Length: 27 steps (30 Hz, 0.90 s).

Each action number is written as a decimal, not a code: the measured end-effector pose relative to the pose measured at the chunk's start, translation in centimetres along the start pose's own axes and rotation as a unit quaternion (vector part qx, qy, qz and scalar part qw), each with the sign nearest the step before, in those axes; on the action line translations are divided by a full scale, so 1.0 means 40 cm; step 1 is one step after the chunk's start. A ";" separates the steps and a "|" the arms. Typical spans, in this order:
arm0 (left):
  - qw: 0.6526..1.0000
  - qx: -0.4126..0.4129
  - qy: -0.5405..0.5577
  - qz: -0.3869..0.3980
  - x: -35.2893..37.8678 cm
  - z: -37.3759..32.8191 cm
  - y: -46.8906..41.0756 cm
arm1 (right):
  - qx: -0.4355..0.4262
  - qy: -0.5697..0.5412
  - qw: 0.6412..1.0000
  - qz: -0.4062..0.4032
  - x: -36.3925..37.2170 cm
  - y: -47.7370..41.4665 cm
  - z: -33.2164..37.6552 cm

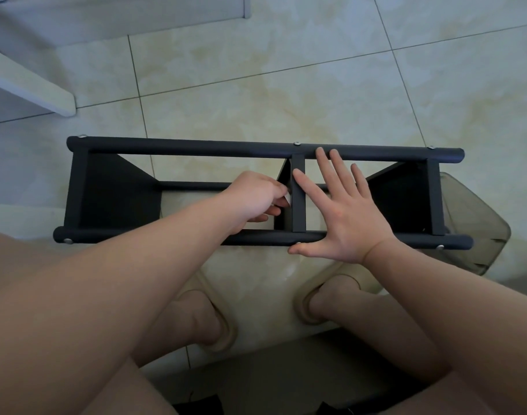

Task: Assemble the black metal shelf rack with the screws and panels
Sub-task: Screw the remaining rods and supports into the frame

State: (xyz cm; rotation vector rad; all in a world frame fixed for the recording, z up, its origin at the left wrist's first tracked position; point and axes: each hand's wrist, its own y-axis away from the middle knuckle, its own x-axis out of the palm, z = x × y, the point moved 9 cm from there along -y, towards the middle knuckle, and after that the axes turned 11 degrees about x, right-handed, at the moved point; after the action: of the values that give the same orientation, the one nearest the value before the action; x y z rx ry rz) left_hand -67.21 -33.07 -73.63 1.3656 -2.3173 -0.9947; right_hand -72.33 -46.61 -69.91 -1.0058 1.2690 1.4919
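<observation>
The black metal shelf rack (pixel 196 148) lies on its side on the tiled floor, two long tubes joined by three black panels. Silver screw heads (pixel 296 143) show along both tubes. My left hand (pixel 256 196) reaches into the frame beside the middle panel (pixel 298 205) and pinches a small pale thing, too small to name. My right hand (pixel 346 211) lies flat with fingers spread over the frame, fingertips reaching the far tube, thumb against the near tube.
My two feet in beige slippers (pixel 331 283) stand just before the rack. A translucent grey bin (pixel 478 232) sits at the rack's right end. White furniture legs (pixel 31 85) stand at the far left.
</observation>
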 end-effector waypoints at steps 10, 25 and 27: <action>0.998 0.000 -0.058 0.031 -0.004 0.005 -0.003 | -0.002 0.004 1.000 0.001 0.000 0.000 0.000; 0.999 -0.031 -0.010 0.016 0.018 0.012 0.004 | -0.001 0.003 1.000 -0.002 -0.001 0.000 0.001; 0.999 -0.036 -0.011 0.018 0.019 0.015 0.004 | -0.001 0.002 1.000 -0.003 -0.001 0.000 0.001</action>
State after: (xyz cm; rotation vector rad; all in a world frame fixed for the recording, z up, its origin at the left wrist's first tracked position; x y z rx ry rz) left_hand -68.05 -33.43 -74.06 1.2866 -2.2910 -1.0760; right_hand -72.33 -46.56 -69.86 -1.0132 1.2652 1.4874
